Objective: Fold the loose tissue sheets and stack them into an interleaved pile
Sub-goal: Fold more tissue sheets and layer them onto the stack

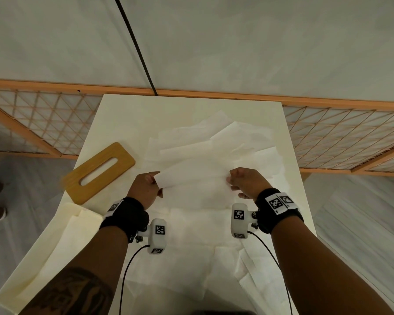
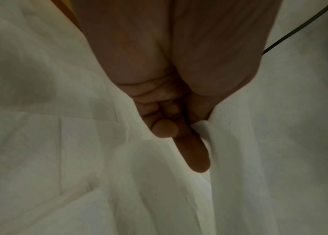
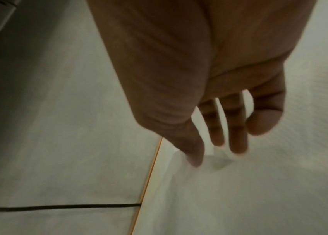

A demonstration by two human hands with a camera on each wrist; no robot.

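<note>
White table (image 1: 114,114): left hand (image 1: 146,189), right hand (image 1: 246,183) pinch tissue sheet (image 1: 191,176) ends.

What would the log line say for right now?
left hand: pinches tissue sheet | right hand: holds other end | wooden lid: lies aside

A flat tan wooden lid with an oblong slot (image 1: 100,172) is lying tilted on the cream rectangular table (image 1: 180,105), near its left edge. An orange-framed lattice screen (image 1: 341,130) is standing behind, a thin black cable (image 1: 135,45) crossing the grey floor.
</note>
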